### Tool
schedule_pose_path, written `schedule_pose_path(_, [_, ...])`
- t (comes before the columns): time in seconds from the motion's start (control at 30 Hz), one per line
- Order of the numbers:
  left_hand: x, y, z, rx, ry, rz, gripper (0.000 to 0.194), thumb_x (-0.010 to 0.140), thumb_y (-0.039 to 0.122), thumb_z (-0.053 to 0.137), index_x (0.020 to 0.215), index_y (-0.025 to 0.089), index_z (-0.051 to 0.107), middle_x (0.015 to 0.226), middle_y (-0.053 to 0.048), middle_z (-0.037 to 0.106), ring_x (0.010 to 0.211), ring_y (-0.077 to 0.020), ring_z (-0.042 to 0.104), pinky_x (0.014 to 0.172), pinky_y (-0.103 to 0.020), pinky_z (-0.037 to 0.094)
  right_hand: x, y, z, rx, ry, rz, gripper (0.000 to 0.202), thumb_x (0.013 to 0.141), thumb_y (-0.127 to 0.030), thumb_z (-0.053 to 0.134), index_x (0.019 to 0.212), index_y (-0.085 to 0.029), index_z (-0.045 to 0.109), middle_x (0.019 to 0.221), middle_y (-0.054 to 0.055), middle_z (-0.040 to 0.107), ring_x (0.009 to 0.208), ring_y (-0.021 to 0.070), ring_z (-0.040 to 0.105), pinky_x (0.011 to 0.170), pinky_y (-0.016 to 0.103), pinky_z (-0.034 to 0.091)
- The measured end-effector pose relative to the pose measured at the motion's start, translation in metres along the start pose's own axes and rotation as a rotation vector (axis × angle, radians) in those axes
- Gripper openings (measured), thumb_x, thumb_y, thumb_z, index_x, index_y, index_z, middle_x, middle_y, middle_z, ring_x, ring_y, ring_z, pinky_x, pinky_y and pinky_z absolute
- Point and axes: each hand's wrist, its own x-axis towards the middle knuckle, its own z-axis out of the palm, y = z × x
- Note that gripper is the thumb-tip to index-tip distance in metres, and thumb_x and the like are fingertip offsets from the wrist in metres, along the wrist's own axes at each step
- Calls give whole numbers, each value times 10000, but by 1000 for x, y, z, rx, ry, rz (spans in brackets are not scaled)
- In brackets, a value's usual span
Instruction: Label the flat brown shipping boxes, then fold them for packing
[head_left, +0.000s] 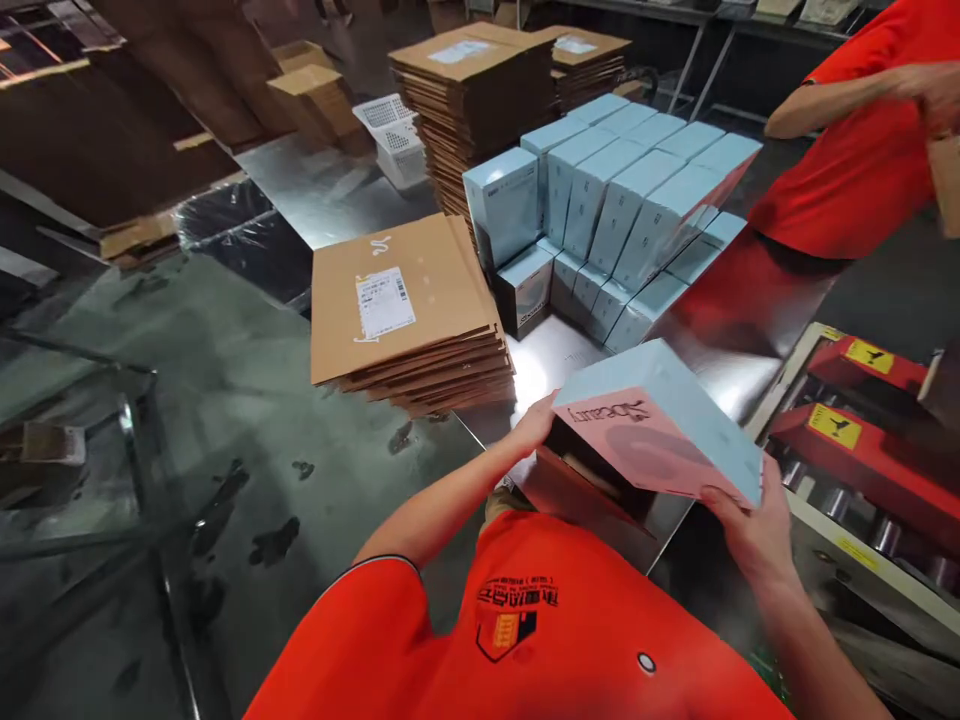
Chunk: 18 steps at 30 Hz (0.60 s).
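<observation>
A light blue and pink printed box [637, 430] is held tilted between my two hands over the near edge of the metal table [555, 355]. My left hand [534, 424] grips its left end, and my right hand [754, 515] wraps round its lower right corner. Just beyond the held box, several similar blue boxes [622, 190] stand in rows, stacked on the table. A pile of flattened brown cartons [442, 290], the top one with a white label, lies left of them.
Taller carton stacks [480, 90] and white plastic baskets [397, 140] stand farther back. A roller conveyor with red parts [847, 425] runs along the right. Another person in a red shirt [847, 190] is at the upper right. A metal frame [142, 480] stands at the left.
</observation>
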Motion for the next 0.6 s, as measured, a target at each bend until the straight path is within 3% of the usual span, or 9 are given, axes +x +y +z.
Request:
schedule_pose_path(0.07, [1, 4, 0, -20, 25, -22, 476, 1022, 342, 295, 1345, 167, 598, 1437, -59, 579, 1361, -239, 496, 1191, -436, 320, -6, 4, -5, -203, -107, -27, 780, 602, -601, 796, 1243, -233, 547, 1133, 86, 646, 1031, 301, 612, 942, 482, 513])
schedule_pose_path(0.13, [0, 8, 2, -30, 87, -37, 434, 1000, 321, 375, 1339, 158, 593, 1433, -83, 580, 1348, -242, 507, 1164, -412, 351, -14, 13, -12, -283, -224, -68, 860, 642, -613, 773, 1357, -235, 483, 1306, 120, 585, 1123, 320, 591, 979, 497, 497])
schedule_pose_path(0.23, [-7, 10, 9, 64, 333, -46, 357, 944, 284, 484, 1230, 127, 629, 1262, -128, 670, 1165, -238, 618, 1039, -381, 456, -20, 31, -19, -296, -244, -115, 953, 733, -606, 718, 1519, -278, 290, 1544, 123, 363, 1306, 327, 488, 1036, 494, 475])
schedule_pose_path(0.3, [-21, 7, 17, 231, 390, 8, 300, 947, 316, 474, 1058, 133, 684, 1056, -110, 711, 1003, -229, 651, 959, -377, 491, -16, 41, -14, -294, -240, -103, 955, 772, -613, 685, 1546, -281, 237, 1568, 131, 317, 1320, 322, 482, 1007, 483, 504])
schedule_pose_path(0.33, [-31, 5, 22, 331, 328, 66, 323, 960, 342, 450, 962, 143, 704, 974, -103, 711, 965, -232, 648, 951, -384, 491, -11, 46, -8, -306, -243, -99, 978, 770, -623, 687, 1554, -268, 223, 1559, 147, 326, 1302, 325, 498, 990, 487, 515])
schedule_pose_path(0.4, [-52, 0, 29, 528, 72, 222, 418, 978, 407, 421, 832, 167, 730, 930, -113, 709, 1015, -264, 627, 1003, -414, 461, 2, 53, 8, -359, -212, -148, 1030, 757, -650, 693, 1563, -227, 211, 1545, 185, 342, 1277, 341, 520, 1003, 524, 500])
schedule_pose_path(0.47, [-70, -5, 30, 682, -166, 378, 464, 975, 482, 431, 845, 180, 759, 1008, -129, 715, 1154, -309, 572, 1078, -444, 406, 17, 60, 21, -445, -163, -290, 981, 782, -663, 666, 1548, -201, 264, 1545, 196, 353, 1332, 357, 472, 1089, 565, 416])
schedule_pose_path(0.53, [-79, -8, 26, 766, -218, 476, 503, 940, 579, 475, 1049, 174, 754, 1181, -144, 686, 1276, -346, 493, 1122, -478, 361, 29, 69, 25, -538, -218, -461, 780, 861, -650, 577, 1489, -224, 400, 1552, 164, 377, 1410, 350, 390, 1153, 573, 332])
schedule_pose_path(0.6, [-73, -9, 18, 782, -136, 497, 679, 858, 677, 554, 1294, 164, 642, 1364, -174, 588, 1360, -382, 416, 1148, -532, 314, 34, 80, 17, -647, -375, -551, 593, 939, -621, 455, 1420, -280, 512, 1554, 109, 409, 1469, 345, 300, 1168, 610, 279])
